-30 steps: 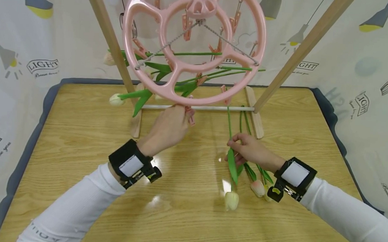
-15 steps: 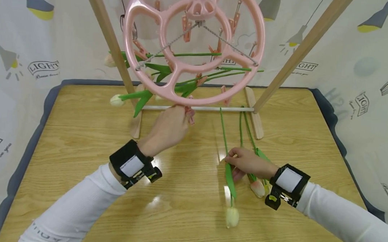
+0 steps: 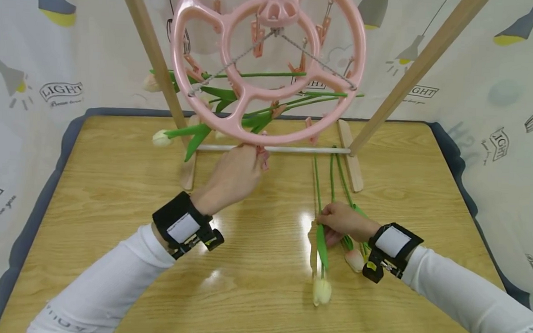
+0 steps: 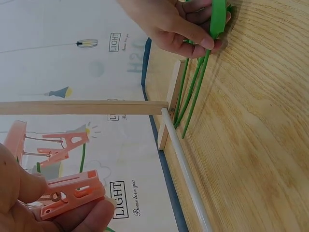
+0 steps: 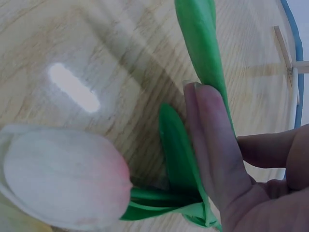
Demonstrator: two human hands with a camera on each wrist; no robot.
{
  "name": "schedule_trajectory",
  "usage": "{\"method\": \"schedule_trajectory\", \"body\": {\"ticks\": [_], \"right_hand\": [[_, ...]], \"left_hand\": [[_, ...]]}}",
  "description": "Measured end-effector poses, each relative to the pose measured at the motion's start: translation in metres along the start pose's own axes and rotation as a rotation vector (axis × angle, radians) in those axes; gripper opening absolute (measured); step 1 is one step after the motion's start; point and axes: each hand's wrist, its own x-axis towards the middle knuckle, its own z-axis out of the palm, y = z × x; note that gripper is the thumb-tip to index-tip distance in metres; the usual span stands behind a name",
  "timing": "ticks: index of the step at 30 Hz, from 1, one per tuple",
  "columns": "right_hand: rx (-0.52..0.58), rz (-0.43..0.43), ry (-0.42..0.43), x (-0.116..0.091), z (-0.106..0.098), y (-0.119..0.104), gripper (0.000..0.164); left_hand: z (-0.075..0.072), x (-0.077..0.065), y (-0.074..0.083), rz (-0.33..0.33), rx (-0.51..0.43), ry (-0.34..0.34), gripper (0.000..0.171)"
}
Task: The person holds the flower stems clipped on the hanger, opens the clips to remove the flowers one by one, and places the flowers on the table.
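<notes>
one hand on a clip, the other on a tulip stem

the head view cuts off the top of the pink rack (image 3: pixel 274 139), and the left hand (image 3: pixel 235 175) hides its own fingertips there; the left wrist view shows thumb and fingers clamped on a pink clip (image 4: pixel 75 193). the right hand (image 3: pixel 344 222) pinches the white tulip (image 3: pixel 322 291) by its stem, over the counter (image 3: pixel 242 304), bloom towards the person; whether that bloom touches the wood is hard to tell. just beside it lies a pink-tinged tulip (image 3: pixel 354 260); a yellowish bloom is cut off in the right wrist view's corner.
</notes>
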Motion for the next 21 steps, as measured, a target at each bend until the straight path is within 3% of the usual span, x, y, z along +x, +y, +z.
{"method": "schedule_trajectory", "body": {"ticks": [5, 12, 21], "right_hand": [[0.009, 0.005, -0.009, 0.001, 0.001, 0.001, 0.022], [-0.001, 0.021, 0.052, 0.008, -0.003, 0.000, 0.021], [-0.017, 0.019, 0.076, 0.020, -0.021, -0.013, 0.021]], "left_hand": [[0.001, 0.000, 0.001, -0.011, 0.007, 0.007, 0.030], [0.002, 0.000, 0.001, -0.005, 0.007, 0.005, 0.031], [0.002, 0.000, 0.001, 0.006, 0.011, 0.018, 0.028]]}}
